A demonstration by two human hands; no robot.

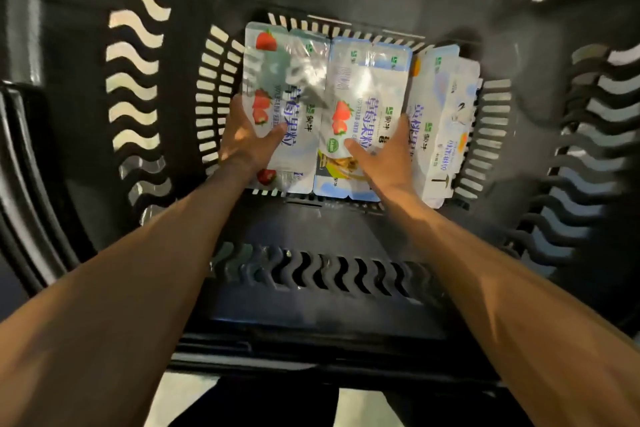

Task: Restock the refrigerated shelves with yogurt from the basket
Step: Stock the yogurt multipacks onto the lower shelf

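Observation:
I look straight down into a deep black slotted basket (526, 42). Three shrink-wrapped yogurt multipacks lie side by side on its bottom. My left hand (242, 139) grips the left strawberry pack (291, 76), with the thumb lying on top and the fingers down its left edge. My right hand (384, 149) grips the middle strawberry pack (370, 80), thumb on its top, fingers dipping into the gap beside the right pack (446, 104). That right pack, white with orange marks, leans against the basket's right side, untouched.
The basket's tall walls close in on all sides, the near wall (311, 229) right below my wrists. A dark handle bar (20, 184) runs along the left. Pale floor and my dark trouser legs (277, 406) show under the near rim.

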